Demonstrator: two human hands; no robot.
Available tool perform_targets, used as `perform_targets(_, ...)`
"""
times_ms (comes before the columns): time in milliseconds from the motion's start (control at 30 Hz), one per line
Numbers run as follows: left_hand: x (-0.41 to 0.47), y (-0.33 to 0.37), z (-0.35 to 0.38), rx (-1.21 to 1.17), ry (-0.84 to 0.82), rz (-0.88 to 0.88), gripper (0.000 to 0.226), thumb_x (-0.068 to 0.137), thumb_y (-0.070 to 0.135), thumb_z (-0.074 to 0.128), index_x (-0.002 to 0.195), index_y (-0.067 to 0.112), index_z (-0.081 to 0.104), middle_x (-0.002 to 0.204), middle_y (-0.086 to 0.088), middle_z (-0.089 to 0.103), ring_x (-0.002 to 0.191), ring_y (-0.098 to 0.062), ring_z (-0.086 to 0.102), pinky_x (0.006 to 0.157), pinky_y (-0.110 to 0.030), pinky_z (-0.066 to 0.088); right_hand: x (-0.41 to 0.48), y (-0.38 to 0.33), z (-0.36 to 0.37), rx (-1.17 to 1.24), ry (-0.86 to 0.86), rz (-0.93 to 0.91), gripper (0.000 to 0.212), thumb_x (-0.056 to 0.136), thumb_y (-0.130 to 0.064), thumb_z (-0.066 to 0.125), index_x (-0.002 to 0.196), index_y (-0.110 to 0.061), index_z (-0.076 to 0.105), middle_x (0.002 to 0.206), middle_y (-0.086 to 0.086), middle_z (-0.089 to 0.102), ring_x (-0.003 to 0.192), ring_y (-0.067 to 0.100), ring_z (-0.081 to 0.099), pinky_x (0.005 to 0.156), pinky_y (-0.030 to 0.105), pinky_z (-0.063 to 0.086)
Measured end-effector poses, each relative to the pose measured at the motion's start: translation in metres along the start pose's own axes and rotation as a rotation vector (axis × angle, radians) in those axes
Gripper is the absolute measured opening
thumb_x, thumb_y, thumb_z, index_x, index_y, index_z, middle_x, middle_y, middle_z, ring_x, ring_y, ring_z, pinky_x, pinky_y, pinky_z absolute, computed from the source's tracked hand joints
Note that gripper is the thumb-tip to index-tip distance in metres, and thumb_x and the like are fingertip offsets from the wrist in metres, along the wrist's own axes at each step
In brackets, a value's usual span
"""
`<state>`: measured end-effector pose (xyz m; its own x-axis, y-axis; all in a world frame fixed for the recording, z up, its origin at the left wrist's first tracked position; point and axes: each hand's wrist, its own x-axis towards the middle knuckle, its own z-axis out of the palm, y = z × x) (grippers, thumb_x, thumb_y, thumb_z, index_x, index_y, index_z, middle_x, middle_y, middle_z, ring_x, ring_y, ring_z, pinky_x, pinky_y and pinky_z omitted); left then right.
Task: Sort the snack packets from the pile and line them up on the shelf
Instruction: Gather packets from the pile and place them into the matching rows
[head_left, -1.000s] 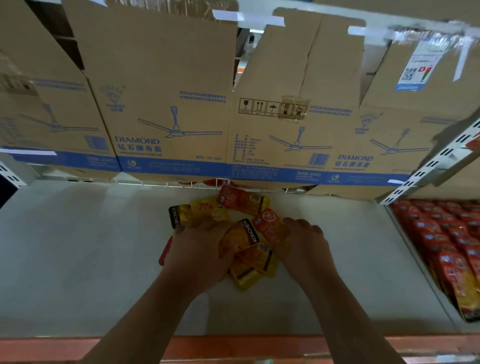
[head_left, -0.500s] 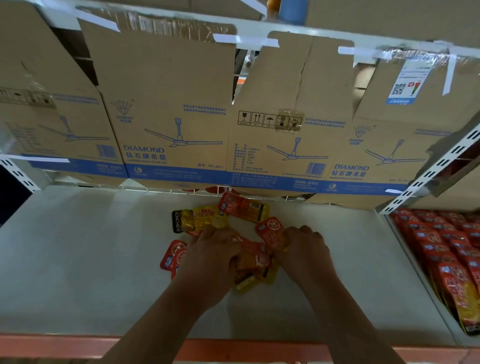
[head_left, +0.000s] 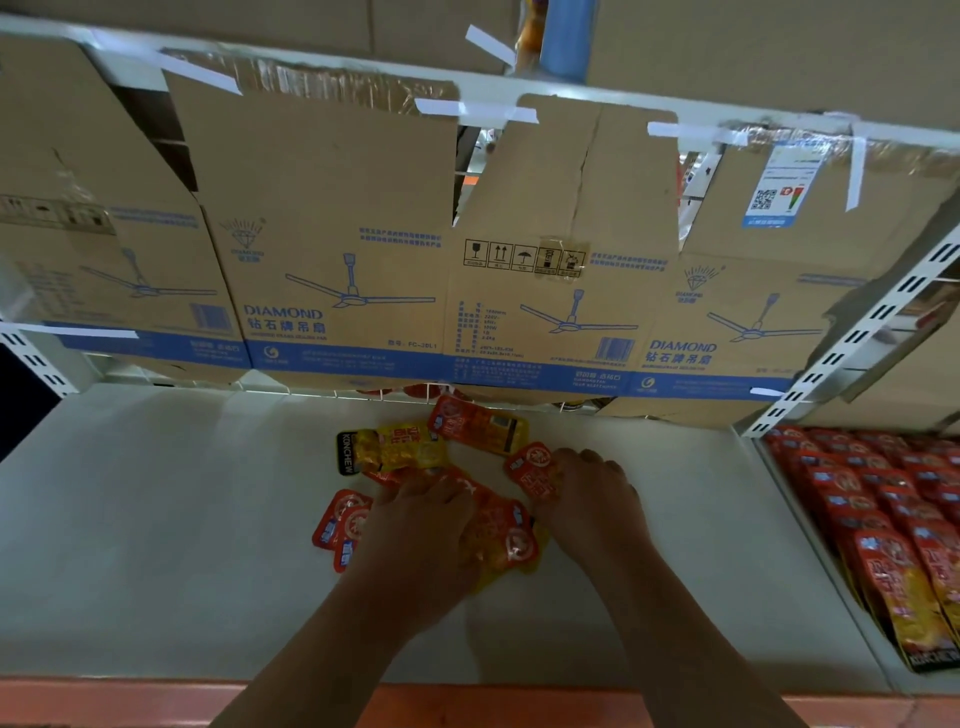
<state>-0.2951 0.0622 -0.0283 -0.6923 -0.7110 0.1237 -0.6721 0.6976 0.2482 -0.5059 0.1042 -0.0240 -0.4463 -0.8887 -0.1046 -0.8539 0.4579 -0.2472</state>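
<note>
A pile of snack packets lies on the white shelf (head_left: 156, 519). A yellow packet (head_left: 400, 449) and a red packet (head_left: 478, 423) sit at its far side, and two red packets (head_left: 340, 525) lie at its left. My left hand (head_left: 415, 540) lies over the pile's middle, its thumb curled against a small stack of orange and yellow packets (head_left: 501, 543). My right hand (head_left: 597, 504) is just right of that stack, and its curled fingers hold a red packet (head_left: 532, 473). Both palms face down, so most fingertips are hidden.
Flattened cardboard fan boxes (head_left: 337, 260) hang taped along the back of the shelf. A white slotted upright (head_left: 852, 338) divides off the right bay, where rows of red packets (head_left: 893, 509) lie lined up. An orange-red shelf edge (head_left: 130, 701) runs along the front.
The yellow packet that my left hand held up has gone down into the pile. Both hands have closed in on the stack between them. Two red packets have come into view left of my left hand.
</note>
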Motion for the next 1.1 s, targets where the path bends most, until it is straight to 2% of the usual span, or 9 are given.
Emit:
perform_targets(133,-0.001,0.002,-0.005,0.043,-0.110,0.057,0.043,0.075,0.061,0.062,0.108,0.033,0.063,0.116,0.014,0.060,0.112,-0.017,0.055,0.096,-0.043,0.044,0.000,0.004,-0.001,-0.007,-0.012,-0.026,0.054,0.084,-0.050,0.067,0.130,-0.025,0.054,0.116,0.001,0.060,0.108,0.026,0.057,0.086,0.038,0.051)
perform_targets(267,-0.002,0.003,-0.002,0.062,-0.097,0.072,0.048,0.055,0.065,0.068,0.093,0.035,0.067,0.101,0.015,0.064,0.095,-0.017,0.063,0.079,-0.040,0.055,-0.001,0.007,-0.004,-0.029,-0.008,-0.036,0.054,0.079,-0.049,0.071,0.125,-0.025,0.055,0.110,0.002,0.061,0.103,0.026,0.059,0.081,0.035,0.052)
perform_targets(433,-0.003,0.005,-0.004,0.009,-0.107,0.129,0.035,0.074,0.052,0.066,0.102,0.031,0.067,0.104,0.010,0.063,0.095,-0.016,0.060,0.079,-0.033,0.052,-0.014,0.019,-0.002,0.065,0.023,0.054,0.049,0.072,-0.044,0.074,0.112,-0.022,0.056,0.099,0.001,0.057,0.098,0.026,0.059,0.077,0.035,0.052)
perform_targets(600,0.004,0.014,-0.011,-0.103,-0.058,0.165,0.024,0.067,0.053,0.058,0.082,0.034,0.053,0.078,0.014,0.053,0.075,-0.010,0.049,0.061,-0.031,0.043,-0.034,0.039,-0.006,0.155,0.166,0.081,0.036,0.062,-0.039,0.067,0.091,-0.025,0.049,0.083,-0.002,0.053,0.083,0.025,0.054,0.064,0.033,0.044)
perform_targets(700,0.010,0.025,-0.014,-0.122,-0.072,0.192,0.037,0.070,0.059,0.051,0.094,0.035,0.063,0.080,0.012,0.060,0.078,-0.013,0.055,0.067,-0.035,0.050,-0.046,0.053,-0.016,0.185,0.256,0.118,0.041,0.062,-0.042,0.069,0.094,-0.022,0.055,0.085,-0.001,0.058,0.082,0.025,0.053,0.068,0.036,0.049)
perform_targets(767,0.013,0.037,-0.017,-0.172,-0.109,0.192,0.041,0.074,0.065,0.048,0.100,0.036,0.060,0.081,0.012,0.063,0.077,-0.009,0.059,0.069,-0.036,0.053,-0.056,0.065,-0.024,0.206,0.309,0.128,0.036,0.063,-0.043,0.068,0.089,-0.024,0.053,0.081,-0.002,0.056,0.080,0.024,0.052,0.065,0.035,0.046)
perform_targets(867,0.016,0.060,-0.020,-0.266,-0.083,0.203,0.032,0.082,0.066,0.054,0.098,0.038,0.054,0.076,0.013,0.059,0.068,-0.003,0.056,0.059,-0.025,0.045,-0.073,0.086,-0.036,0.240,0.399,0.138,0.029,0.065,-0.043,0.066,0.081,-0.024,0.052,0.076,-0.003,0.052,0.076,0.024,0.051,0.062,0.033,0.039)
perform_targets(967,0.018,0.089,-0.023,-0.330,-0.049,0.205,0.030,0.084,0.062,0.062,0.104,0.040,0.055,0.083,0.017,0.060,0.074,-0.001,0.058,0.059,-0.017,0.039,-0.089,0.109,-0.047,0.256,0.466,0.150,0.031,0.064,-0.046,0.064,0.080,-0.020,0.060,0.075,-0.001,0.054,0.074,0.026,0.055,0.064,0.035,0.047)
perform_targets(1100,0.022,0.137,-0.020,-0.393,-0.006,0.198,0.032,0.081,0.060,0.066,0.104,0.040,0.054,0.092,0.018,0.060,0.081,-0.002,0.058,0.065,-0.024,0.048,-0.117,0.146,-0.068,0.325,0.542,0.142,0.027,0.062,-0.047,0.063,0.072,-0.022,0.061,0.074,-0.001,0.054,0.071,0.021,0.054,0.061,0.030,0.041)
